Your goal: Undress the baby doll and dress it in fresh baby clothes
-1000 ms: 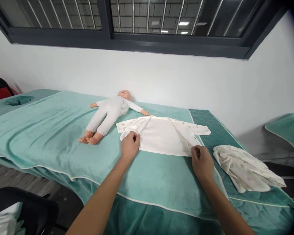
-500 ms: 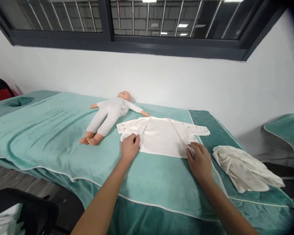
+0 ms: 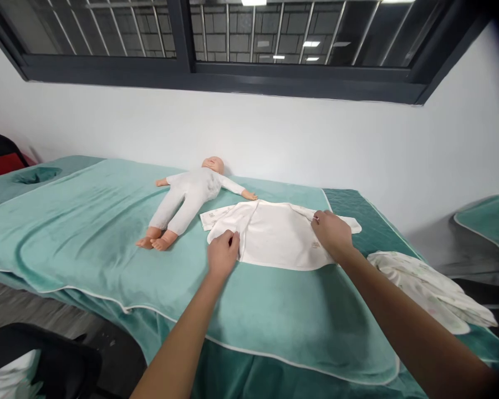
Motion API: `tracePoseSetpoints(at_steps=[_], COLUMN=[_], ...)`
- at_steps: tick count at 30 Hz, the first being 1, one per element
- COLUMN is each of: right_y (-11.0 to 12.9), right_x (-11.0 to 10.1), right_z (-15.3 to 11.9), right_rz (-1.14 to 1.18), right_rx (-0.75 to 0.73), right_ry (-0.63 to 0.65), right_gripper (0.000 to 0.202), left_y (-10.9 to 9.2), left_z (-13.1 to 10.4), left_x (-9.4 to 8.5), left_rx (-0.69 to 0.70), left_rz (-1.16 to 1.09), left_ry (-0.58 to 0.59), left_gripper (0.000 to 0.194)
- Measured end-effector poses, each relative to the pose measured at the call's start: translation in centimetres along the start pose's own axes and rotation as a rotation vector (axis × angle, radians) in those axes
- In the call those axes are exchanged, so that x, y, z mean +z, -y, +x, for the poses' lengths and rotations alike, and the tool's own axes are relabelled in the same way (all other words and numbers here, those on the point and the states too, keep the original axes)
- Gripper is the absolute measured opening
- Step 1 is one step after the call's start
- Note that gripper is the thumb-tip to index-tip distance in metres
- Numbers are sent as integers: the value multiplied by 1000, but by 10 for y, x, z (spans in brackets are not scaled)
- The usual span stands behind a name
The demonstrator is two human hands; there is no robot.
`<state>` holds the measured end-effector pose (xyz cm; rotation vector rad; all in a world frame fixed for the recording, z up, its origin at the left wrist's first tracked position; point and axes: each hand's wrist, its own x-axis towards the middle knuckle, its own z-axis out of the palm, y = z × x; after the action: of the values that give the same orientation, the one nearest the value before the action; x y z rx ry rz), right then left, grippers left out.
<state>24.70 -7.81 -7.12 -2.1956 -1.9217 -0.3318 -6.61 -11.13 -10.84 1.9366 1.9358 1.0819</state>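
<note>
A small white baby shirt (image 3: pixel 274 235) lies spread on the green bed cover, its printed sleeves stretched out to both sides. My left hand (image 3: pixel 223 254) is closed at the shirt's left front edge, pinching the cloth. Farther up on the right side, near the base of the right sleeve, my right hand (image 3: pixel 331 234) is closed on the shirt's front edge. Behind and to the left, a baby doll (image 3: pixel 195 194) in a white suit lies on its back. One of its hands rests close to the shirt's top edge.
A crumpled white printed cloth (image 3: pixel 428 288) lies on the bed's right end. The green bed cover (image 3: pixel 87 233) stretches left to a hole in the bed. A dark chair (image 3: pixel 66 354) stands at the front left, and a window (image 3: pixel 216 72) is set in the wall behind.
My right hand has moved up from the shirt's lower right area toward the right sleeve, and the right front edge has shifted with it. My left hand stays at the left edge.
</note>
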Motion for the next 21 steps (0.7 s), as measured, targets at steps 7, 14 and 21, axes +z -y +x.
tracePoseSetpoints(at_steps=[7,14,21], right_y=[4,87,228], right_x=[-1,-6,18], right_z=[-19,6,143], right_rz=[30,276,689], right_rx=[17,-204,-221], right_ry=[-69,-114,76], right_gripper=[30,30,57], left_y=[-1,2,92], left_z=[-8,2,97], left_x=[-7,-67,-155], left_rx=[10,70,-73], left_rz=[-129,-309,-95], left_ry=[-58,-98,-218], left_gripper=[40,38,36])
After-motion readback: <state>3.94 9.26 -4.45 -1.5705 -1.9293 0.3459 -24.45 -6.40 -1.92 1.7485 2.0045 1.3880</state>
